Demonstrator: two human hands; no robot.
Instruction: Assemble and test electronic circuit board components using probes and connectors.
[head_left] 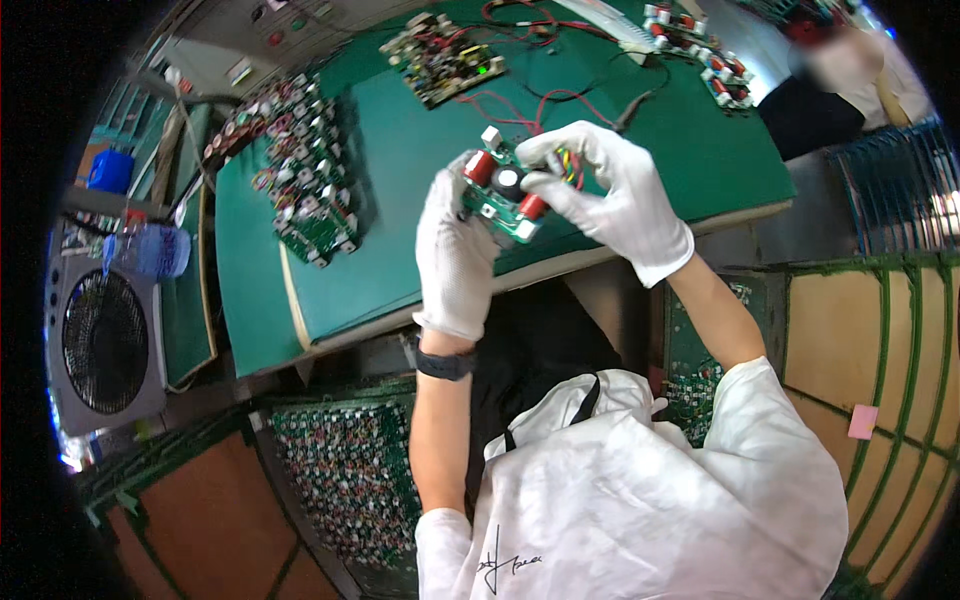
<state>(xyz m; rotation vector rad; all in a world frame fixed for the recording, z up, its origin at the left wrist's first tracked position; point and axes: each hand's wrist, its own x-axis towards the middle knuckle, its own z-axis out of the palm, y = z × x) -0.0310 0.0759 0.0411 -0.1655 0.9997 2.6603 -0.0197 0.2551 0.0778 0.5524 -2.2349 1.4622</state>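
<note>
Both my hands wear white gloves and are raised over the front part of the green bench. My left hand (455,250) grips the left edge of a small green circuit board (507,203), which carries red cylindrical parts, a black round part with a white top, and white connectors. At the board's right side, my right hand (610,195) has its thumb and fingers closed around a bundle of coloured wires (569,168). The wire ends inside the right fingers are hidden.
Many similar boards lie piled on the green bench (400,230) at left, around one stack (310,190). A larger board (440,60) with a green light and red and black leads sits at the back. More boards (725,78) stand far right. A fan (105,340) is at left; another person (850,80) sits far right.
</note>
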